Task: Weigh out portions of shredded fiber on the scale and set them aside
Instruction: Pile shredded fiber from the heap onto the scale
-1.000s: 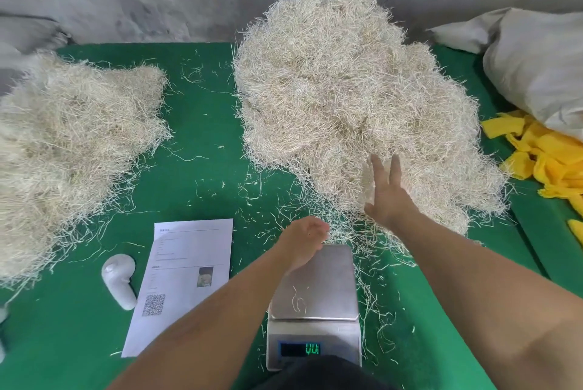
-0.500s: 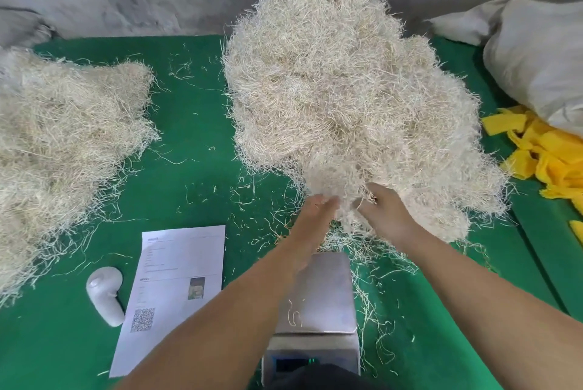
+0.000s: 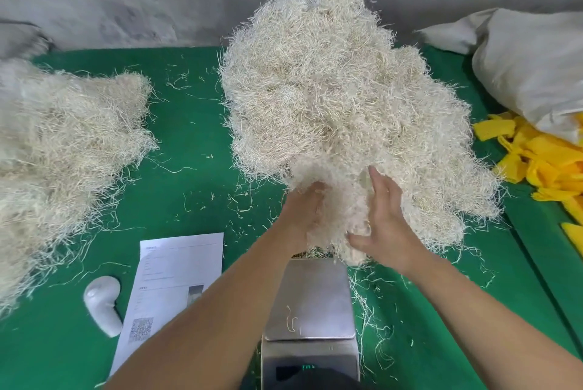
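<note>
A tall heap of pale shredded fiber (image 3: 331, 99) fills the middle of the green table. At its near edge my left hand (image 3: 303, 206) and my right hand (image 3: 386, 219) clasp a clump of fiber (image 3: 340, 216) between them, just above the far edge of the scale. The steel scale (image 3: 312, 304) sits at the front centre, its pan bare except for a few stray strands. Its display is partly hidden at the frame's bottom. A second, flatter fiber heap (image 3: 60, 162) lies at the left.
A printed sheet with a QR code (image 3: 167, 282) and a white handheld scanner (image 3: 102, 304) lie left of the scale. A white sack (image 3: 530, 58) and yellow cloth strips (image 3: 542, 162) sit at the right. Loose strands scatter over the green table (image 3: 189, 187).
Both hands went from above the scale into the near edge of the big heap, closed around a clump, and drew it back toward the scale.
</note>
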Demonstrator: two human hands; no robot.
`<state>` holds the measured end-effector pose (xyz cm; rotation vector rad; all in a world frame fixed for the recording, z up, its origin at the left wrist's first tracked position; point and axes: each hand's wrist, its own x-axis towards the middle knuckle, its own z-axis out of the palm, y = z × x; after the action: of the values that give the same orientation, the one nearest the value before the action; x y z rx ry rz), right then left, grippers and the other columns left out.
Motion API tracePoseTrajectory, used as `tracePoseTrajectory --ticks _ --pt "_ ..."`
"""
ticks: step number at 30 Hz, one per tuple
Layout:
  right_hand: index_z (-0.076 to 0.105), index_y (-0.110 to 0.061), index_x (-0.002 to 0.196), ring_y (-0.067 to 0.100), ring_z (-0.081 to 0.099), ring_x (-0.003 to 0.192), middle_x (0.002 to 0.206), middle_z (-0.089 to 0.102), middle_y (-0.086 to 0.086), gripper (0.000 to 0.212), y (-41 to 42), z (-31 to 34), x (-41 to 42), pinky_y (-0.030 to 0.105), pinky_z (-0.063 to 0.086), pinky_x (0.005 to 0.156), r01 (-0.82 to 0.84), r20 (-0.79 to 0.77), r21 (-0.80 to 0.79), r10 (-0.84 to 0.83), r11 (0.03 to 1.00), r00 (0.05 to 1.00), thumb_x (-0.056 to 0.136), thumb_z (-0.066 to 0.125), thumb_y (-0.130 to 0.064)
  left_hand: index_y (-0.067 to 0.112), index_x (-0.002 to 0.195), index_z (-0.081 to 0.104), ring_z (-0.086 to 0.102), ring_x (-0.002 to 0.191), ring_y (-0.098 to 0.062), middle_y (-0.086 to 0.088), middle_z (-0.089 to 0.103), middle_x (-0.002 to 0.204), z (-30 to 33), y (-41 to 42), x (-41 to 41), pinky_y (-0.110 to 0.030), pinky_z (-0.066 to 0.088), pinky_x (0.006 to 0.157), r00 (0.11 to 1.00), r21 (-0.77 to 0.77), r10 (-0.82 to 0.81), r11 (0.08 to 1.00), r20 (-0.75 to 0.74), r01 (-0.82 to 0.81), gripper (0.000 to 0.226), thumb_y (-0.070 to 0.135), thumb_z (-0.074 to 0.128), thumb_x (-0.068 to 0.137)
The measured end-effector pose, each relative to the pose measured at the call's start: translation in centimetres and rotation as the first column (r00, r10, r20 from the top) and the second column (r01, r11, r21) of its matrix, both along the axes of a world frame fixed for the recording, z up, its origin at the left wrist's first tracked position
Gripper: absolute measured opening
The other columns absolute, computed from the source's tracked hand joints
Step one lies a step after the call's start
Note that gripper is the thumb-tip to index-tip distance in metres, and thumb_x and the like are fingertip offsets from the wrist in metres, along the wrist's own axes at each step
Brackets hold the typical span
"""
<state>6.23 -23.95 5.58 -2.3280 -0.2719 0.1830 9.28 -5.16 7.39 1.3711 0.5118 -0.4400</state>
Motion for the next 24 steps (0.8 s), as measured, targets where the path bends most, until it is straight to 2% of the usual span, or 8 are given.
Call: tracePoseTrajectory --ticks 4,7,9,12,14,19,22,24 --pt "-0.02 -0.06 0.152 0.023 0.035 0.149 0.17 -0.004 -0.019 0.128 1.7 0.6 1.6 0.048 0.058 0.093 -0.12 0.004 0.004 0.12 0.993 0.993 0.082 0.062 0.01 0.026 0.107 0.065 0.069 0.073 -0.012 0.004 0.074 0.091 0.5 -0.2 -1.7 -0.03 0.058 0.067 0.898 0.12 -0.408 0.912 0.163 0.392 0.043 0.064 0.067 0.087" --pt "-0.013 -0.052 0.158 0.019 0.063 0.1 0.15 0.034 0.006 0.127 1.7 -0.1 3.0 0.031 0.052 0.06 -0.172 0.06 -0.271 0.195 0.947 0.979 0.079 0.07 0.003 0.018 0.09 0.064 0.057 0.045 -0.005 0.009 0.064 0.061 0.8 0.9 -2.0 -0.019 0.05 0.048 0.839 0.307 -0.52 0.834 0.159 0.459 0.025 0.042 0.071 0.092" --pt "0.001 -0.037 0.163 0.012 0.054 0.083 0.127 0.039 0.006 0.12 1.1 -0.6 3.8 0.023 0.039 0.058 -0.158 0.09 -0.493 0.231 0.855 0.969 0.08 0.082 -0.008 0.014 0.098 0.068 0.07 0.058 -0.012 0.0 0.071 0.071 1.1 2.3 -1.8 -0.026 0.057 0.053 0.858 0.263 -0.495 0.853 0.138 0.45 0.019 0.031 0.072 0.092" --pt "0.042 -0.021 0.151 0.021 0.057 0.09 0.117 0.05 0.006 0.076 0.1 -0.8 5.2 0.029 0.046 0.065 -0.115 0.111 -0.601 0.225 0.791 0.968 0.084 0.068 0.002 0.014 0.106 0.073 0.075 0.087 -0.039 -0.023 0.074 0.099 2.1 4.0 -2.0 -0.053 0.063 0.081 0.868 0.25 -0.483 0.86 0.113 0.446 0.026 0.032 0.075 0.088" --pt "0.055 -0.018 0.138 0.022 0.062 0.086 0.108 0.056 0.005 0.06 -0.8 -0.9 6.2 0.029 0.049 0.063 -0.068 0.139 -0.654 0.208 0.753 0.968 0.084 0.063 0.007 0.025 0.098 0.077 0.076 0.086 -0.035 -0.013 0.078 0.096 2.2 5.0 -2.1 -0.05 0.06 0.087 0.861 0.253 -0.499 0.849 0.098 0.464 0.021 0.038 0.075 0.082" --pt "0.061 -0.015 0.135 0.026 0.068 0.083 0.108 0.069 0.013 0.045 -4.7 -1.6 8.5 0.042 0.062 0.075 0.126 0.028 -0.562 -0.133 0.817 0.991 0.096 0.051 0.005 0.027 0.107 0.077 0.072 0.104 -0.026 0.0 0.079 0.106 2.2 8.5 -2.3 -0.037 0.052 0.095 0.898 0.254 -0.437 0.876 0.059 0.41 0.027 0.038 0.076 0.082" --pt "0.064 -0.001 0.12 0.031 0.062 0.079 0.095 0.064 0.015 0.026 -8.8 -1.8 10.1 0.039 0.054 0.073 0.363 -0.019 -0.465 -0.419 0.808 0.908 0.099 0.049 0.0 0.027 0.092 0.082 0.072 0.075 -0.007 0.01 0.078 0.082 2.0 11.0 -2.3 -0.026 0.056 0.078 0.933 0.247 -0.352 0.912 0.068 0.326 0.007 0.029 0.075 0.09" --pt "0.061 0.003 0.117 0.033 0.062 0.082 0.106 0.065 0.022 0.021 -11.5 -1.7 10.6 0.04 0.053 0.072 0.412 -0.056 -0.51 -0.507 0.755 0.86 0.099 0.051 -0.001 0.021 0.096 0.082 0.074 0.088 -0.015 0.003 0.078 0.095 1.6 12.7 -2.2 -0.039 0.058 0.091 0.972 0.236 -0.226 0.95 0.073 0.203 0.021 0.036 0.08 0.081"
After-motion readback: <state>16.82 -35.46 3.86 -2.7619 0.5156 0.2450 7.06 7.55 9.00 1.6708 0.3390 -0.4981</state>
